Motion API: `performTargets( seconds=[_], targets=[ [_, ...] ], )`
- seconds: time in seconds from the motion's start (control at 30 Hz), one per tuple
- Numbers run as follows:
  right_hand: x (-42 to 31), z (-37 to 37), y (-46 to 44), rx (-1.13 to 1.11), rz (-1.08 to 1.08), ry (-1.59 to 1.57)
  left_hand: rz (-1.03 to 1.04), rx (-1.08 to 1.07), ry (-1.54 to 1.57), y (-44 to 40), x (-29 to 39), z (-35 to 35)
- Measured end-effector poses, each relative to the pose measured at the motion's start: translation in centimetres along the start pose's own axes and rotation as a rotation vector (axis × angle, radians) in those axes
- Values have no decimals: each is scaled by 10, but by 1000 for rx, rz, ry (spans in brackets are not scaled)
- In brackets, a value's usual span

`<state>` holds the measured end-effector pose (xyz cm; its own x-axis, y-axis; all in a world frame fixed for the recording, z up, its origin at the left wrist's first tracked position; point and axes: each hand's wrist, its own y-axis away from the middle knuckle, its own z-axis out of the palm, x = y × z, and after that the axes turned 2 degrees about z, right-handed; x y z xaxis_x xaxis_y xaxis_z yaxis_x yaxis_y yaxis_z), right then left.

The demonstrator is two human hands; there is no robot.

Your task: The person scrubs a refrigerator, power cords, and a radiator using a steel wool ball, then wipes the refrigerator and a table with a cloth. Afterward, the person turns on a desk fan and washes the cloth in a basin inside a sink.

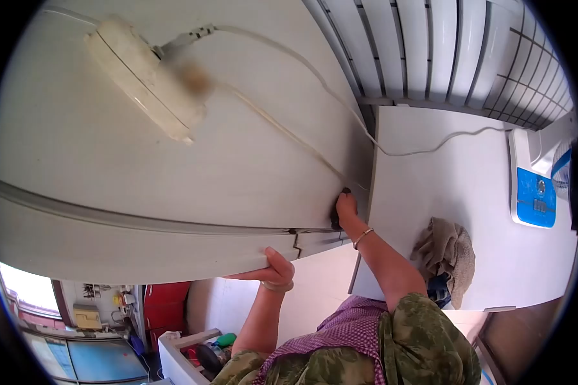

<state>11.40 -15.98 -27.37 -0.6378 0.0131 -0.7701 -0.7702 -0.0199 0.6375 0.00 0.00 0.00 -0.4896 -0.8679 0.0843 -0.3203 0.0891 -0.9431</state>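
Observation:
My left hand (276,270) rests at the lower edge of a long white door (148,253), which looks like a fridge door. Its thumb lies on the door's side and its fingers stretch out flat along the front, partly hidden. Farther down the side, my right hand (347,209) is closed round a small dark cloth (336,215), pressed against the white side panel (250,179) near the door seam. Most of the dark cloth is covered by my fingers. A bracelet circles each wrist.
On the panel sits a power strip (144,80) with a plug (185,40) and trailing cords. To the right, a white tabletop (424,179) holds a crumpled brown towel (453,253) and a blue-and-white device (534,196). An open drawer (180,359) with items stands at lower left.

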Motion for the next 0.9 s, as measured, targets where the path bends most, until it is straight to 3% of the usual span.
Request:
performTargets(
  seconds=[0.03, 0.1, 0.17, 0.27, 0.37, 0.53, 0.6, 0.67, 0.7, 0.77, 0.83, 0.9],
  targets=[
    [-20, 2, 6, 138, -174, 226, -7, 2, 38, -1, 3, 13],
    [-51, 44, 103, 313, -350, 332, -20, -108, 72, -17, 1, -24],
    [-103, 27, 159, 506, -543, 205, -47, -83, 95, -6, 7, -12],
    [-125, 39, 171, 498, -749, 121, -8, -122, 67, -19, 0, -17],
    [-124, 17, 203, 109, -864, -65, 10, -126, 49, -19, -6, -20],
    [-213, -32, 273, 154, -1372, -251, -45, -101, -99, -12, 6, -17],
    [-258, -33, 273, 180, -1442, -218, -78, -141, -171, -16, 13, -22],
    [-304, -29, 276, 374, -1562, -95, -138, -258, -285, -33, 32, -45],
    [-321, -25, 275, 374, -1528, -79, -67, -98, -225, -49, 45, -51],
    [-344, -18, 274, 365, -1456, -52, 305, -139, -90, -65, 45, -78],
    [-347, -11, 267, 446, -1451, -29, 205, -445, 153, -110, 75, -82],
    [-346, -5, 265, 495, -1428, -14, 69, -395, 141, -144, 97, -56]
  ],
)
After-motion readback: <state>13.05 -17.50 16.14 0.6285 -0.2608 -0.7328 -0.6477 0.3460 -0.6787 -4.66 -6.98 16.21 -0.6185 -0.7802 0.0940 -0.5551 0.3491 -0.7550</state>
